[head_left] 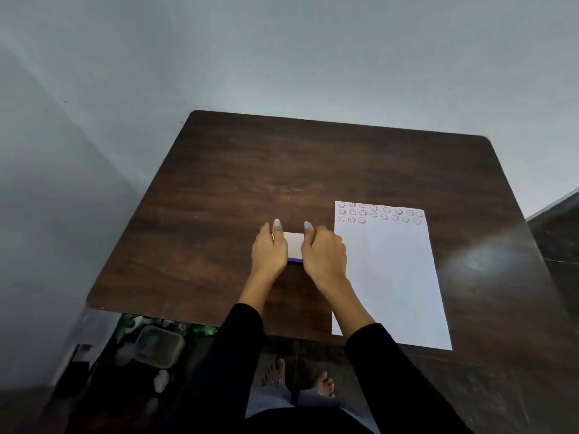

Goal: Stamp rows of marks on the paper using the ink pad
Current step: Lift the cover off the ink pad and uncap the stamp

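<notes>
A small flat ink pad case (294, 245), pale on top with a purple front edge, lies on the dark wooden table (219, 189). My left hand (270, 250) grips its left side and my right hand (324, 255) grips its right side. Whether its lid is up I cannot tell. To the right lies a white sheet of paper (394, 277) with three rows of red smiley marks (379, 213) along its far edge. No stamp is visible; my hands may hide it.
The table stands against grey walls at the back and left. Below its near left edge, on the floor, sit a clear plastic container (159, 346) and green bottles (203, 331). My bare feet (297, 375) show under the near edge.
</notes>
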### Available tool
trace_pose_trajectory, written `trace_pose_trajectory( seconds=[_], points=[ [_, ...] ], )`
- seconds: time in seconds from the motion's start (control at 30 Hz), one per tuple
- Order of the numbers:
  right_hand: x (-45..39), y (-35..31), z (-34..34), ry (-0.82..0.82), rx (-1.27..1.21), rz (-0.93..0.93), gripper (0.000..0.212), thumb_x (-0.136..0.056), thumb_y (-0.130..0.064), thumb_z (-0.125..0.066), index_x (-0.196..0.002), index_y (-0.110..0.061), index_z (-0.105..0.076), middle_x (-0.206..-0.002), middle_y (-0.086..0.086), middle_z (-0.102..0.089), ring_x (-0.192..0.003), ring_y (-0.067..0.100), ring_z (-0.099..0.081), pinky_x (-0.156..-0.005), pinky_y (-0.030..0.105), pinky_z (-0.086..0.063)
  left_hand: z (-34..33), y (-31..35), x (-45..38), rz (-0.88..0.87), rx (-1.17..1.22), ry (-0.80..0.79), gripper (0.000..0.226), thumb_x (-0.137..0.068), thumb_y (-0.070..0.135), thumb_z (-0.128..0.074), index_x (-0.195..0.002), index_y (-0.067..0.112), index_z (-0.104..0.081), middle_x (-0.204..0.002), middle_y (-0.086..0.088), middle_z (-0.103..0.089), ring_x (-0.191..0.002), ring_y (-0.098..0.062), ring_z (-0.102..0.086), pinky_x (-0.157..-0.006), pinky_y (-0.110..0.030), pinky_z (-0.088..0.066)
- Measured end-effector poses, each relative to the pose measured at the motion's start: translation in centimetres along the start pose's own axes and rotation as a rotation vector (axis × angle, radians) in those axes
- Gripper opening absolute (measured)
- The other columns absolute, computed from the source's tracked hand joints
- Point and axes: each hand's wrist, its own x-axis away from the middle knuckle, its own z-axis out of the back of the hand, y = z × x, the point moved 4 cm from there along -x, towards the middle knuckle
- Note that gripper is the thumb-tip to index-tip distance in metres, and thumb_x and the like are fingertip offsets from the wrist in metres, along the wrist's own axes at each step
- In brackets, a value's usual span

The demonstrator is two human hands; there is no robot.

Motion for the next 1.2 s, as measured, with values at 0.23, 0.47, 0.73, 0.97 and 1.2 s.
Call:
trace_pose_trajectory(
  seconds=[0.23,0.47,0.73,0.97,1.2],
  points=[
    [0.4,0.3,-0.9,-0.02,0.137,0.012,0.031,-0.096,-0.025,-0.042,-0.106,-0.003,-0.06,-0.109,0.015,-0.066,-0.098,0.027,-0.062,-0.072,0.03,-0.047,-0.1,-1.4,-0.4,-0.01,-0.021,0.043,0.047,-0.101,0.039,-0.028,-0.114,0.006,-0.059,-0.119,-0.015,-0.063,-0.117,-0.033,-0.051,-0.1,-0.039,-0.039],
    [0.1,0.7,-2.0,-0.097,0.135,-0.064,0.027,-0.093,-0.02,-0.048,-0.113,-0.004,-0.058,-0.117,0.015,-0.064,-0.102,0.026,-0.063,-0.084,0.032,-0.054,0.0,-1.7,-0.9,0.01,-0.016,0.055,0.057,-0.1,0.046,-0.023,-0.107,0.004,-0.061,-0.113,-0.015,-0.064,-0.114,-0.032,-0.052,-0.1,-0.044,-0.042],
    [-0.1,0.2,-1.9,-0.068,0.149,-0.083,0.03,-0.089,-0.018,-0.053,-0.117,-0.007,-0.051,-0.111,0.014,-0.064,-0.099,0.029,-0.062,-0.071,0.032,-0.049,0.5,-1.0,-1.2,0.003,-0.053,0.086,0.063,-0.099,0.05,-0.02,-0.089,0.002,-0.06,-0.103,-0.017,-0.066,-0.104,-0.034,-0.056,-0.097,-0.048,-0.043],
    [-0.5,-2.6,-1.8,-0.019,0.096,0.063,0.039,-0.085,-0.018,-0.058,-0.122,-0.01,-0.048,-0.118,0.012,-0.063,-0.106,0.028,-0.06,-0.073,0.032,-0.048,3.2,-0.4,-2.5,0.018,-0.002,0.2,0.061,-0.096,0.056,-0.02,-0.088,0.01,-0.059,-0.1,-0.009,-0.064,-0.098,-0.026,-0.057,-0.085,-0.036,-0.044],
    [0.2,-5.4,-6.7,-0.309,0.006,0.194,0.048,-0.083,-0.011,-0.054,-0.129,-0.012,-0.042,-0.128,0.012,-0.055,-0.127,0.029,-0.04,-0.107,0.042,-0.029,7.3,-4.1,-3.6,0.174,0.083,0.331,0.062,-0.097,0.054,-0.022,-0.114,0.006,-0.058,-0.118,-0.017,-0.061,-0.111,-0.033,-0.055,-0.092,-0.038,-0.043]
  ],
)
